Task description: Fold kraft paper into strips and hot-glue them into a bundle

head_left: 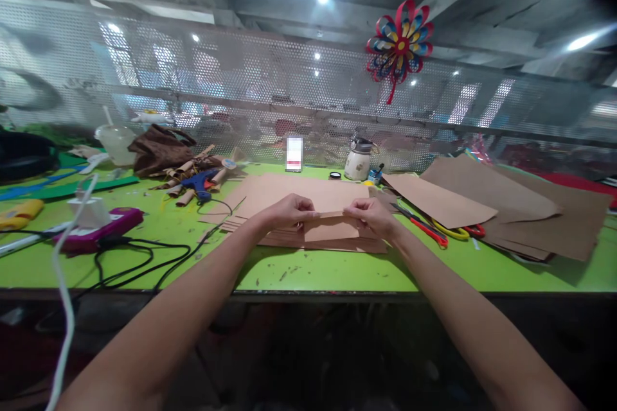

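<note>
Both my hands pinch a small piece of brown kraft paper along its upper edge, which looks folded or rolled over. My left hand grips its left end, thumb and fingers pressed together. At the right end, my right hand pinches it the same way. The piece is held just above a stack of larger brown paper sheets lying in front of me. Parts of the stack are hidden behind my hands.
To the right lie loose brown sheets, with red-handled scissors beside them. On the left are a blue glue gun, rolled paper tubes, a purple power strip and black cables. A phone and a white flask stand behind.
</note>
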`<state>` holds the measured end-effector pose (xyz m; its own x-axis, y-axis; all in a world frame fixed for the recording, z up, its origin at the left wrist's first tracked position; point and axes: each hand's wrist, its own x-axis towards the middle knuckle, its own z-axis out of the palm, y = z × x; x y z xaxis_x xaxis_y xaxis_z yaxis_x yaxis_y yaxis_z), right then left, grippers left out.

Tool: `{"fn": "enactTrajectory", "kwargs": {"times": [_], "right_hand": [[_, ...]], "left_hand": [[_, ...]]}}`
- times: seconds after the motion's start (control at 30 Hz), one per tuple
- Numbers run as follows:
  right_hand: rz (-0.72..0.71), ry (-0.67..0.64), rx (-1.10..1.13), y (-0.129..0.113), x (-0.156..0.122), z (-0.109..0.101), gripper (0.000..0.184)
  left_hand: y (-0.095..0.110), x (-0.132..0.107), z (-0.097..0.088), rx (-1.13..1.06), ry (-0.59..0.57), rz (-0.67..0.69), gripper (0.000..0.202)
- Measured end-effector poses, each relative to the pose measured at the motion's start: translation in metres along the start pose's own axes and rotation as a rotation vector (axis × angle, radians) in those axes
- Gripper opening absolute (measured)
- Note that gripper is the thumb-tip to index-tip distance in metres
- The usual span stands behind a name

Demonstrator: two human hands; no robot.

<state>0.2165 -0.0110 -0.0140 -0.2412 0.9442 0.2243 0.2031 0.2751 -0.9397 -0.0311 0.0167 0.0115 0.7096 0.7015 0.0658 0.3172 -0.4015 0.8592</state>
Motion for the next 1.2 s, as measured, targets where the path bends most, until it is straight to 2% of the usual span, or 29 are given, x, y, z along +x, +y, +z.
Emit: {"fn": "enactTrajectory", "kwargs": {"times": [0.13, 0.3, 0.37, 0.47, 0.5, 0.57, 0.67, 0.8, 0.9, 0.97, 1.0, 1.07, 1.17, 1.2], "right_hand": [[-0.023, 0.052, 0.117, -0.002, 0.001, 0.001, 0.035], [-0.135, 0.068, 0.347, -0.015, -0.002, 0.001, 0.037], [-0.161, -0.026, 0.357, -0.023, -0.008, 0.003, 0.039], [-0.212, -0.247, 0.280, -0.036, -0.018, 0.007, 0.067], [-0.238, -0.301, 0.238, -0.040, -0.021, 0.008, 0.069], [-0.291, -0.379, 0.149, -0.048, -0.026, 0.010, 0.063], [-0.347, -0.426, 0.038, -0.060, -0.031, 0.014, 0.043], [-0.352, -0.397, 0.051, -0.068, -0.034, 0.023, 0.021], [-0.358, -0.338, 0.117, -0.066, -0.031, 0.026, 0.018], [-0.372, -0.269, 0.098, -0.065, -0.025, 0.021, 0.021], [-0.373, -0.244, 0.058, -0.065, -0.021, 0.017, 0.023], [-0.340, -0.238, -0.096, -0.065, -0.010, 0.009, 0.026], [-0.212, -0.315, -0.474, -0.060, 0.006, -0.001, 0.029], [-0.170, -0.352, -0.584, -0.056, 0.011, -0.003, 0.031]], "left_hand": [[0.003, -0.002, -0.002, -0.031, 0.029, 0.067, 0.032], [0.009, -0.005, 0.006, -0.324, -0.027, 0.132, 0.029], [0.011, -0.005, 0.014, -0.475, -0.048, 0.108, 0.028], [0.013, -0.003, 0.028, -0.648, -0.161, 0.076, 0.028], [0.012, -0.003, 0.031, -0.689, -0.204, 0.071, 0.028], [0.011, -0.003, 0.037, -0.736, -0.246, 0.055, 0.028], [0.009, -0.006, 0.040, -0.758, -0.280, 0.024, 0.033], [0.012, -0.010, 0.042, -0.776, -0.475, 0.093, 0.035], [0.011, -0.007, 0.042, -0.742, -0.525, 0.088, 0.036], [0.006, -0.002, 0.040, -0.685, -0.461, 0.050, 0.035], [0.002, 0.001, 0.037, -0.654, -0.386, 0.035, 0.033], [-0.005, 0.006, 0.027, -0.593, -0.151, 0.023, 0.029], [-0.010, 0.011, 0.007, -0.508, 0.198, 0.012, 0.030], [-0.010, 0.012, 0.001, -0.499, 0.243, 0.019, 0.032]]}}
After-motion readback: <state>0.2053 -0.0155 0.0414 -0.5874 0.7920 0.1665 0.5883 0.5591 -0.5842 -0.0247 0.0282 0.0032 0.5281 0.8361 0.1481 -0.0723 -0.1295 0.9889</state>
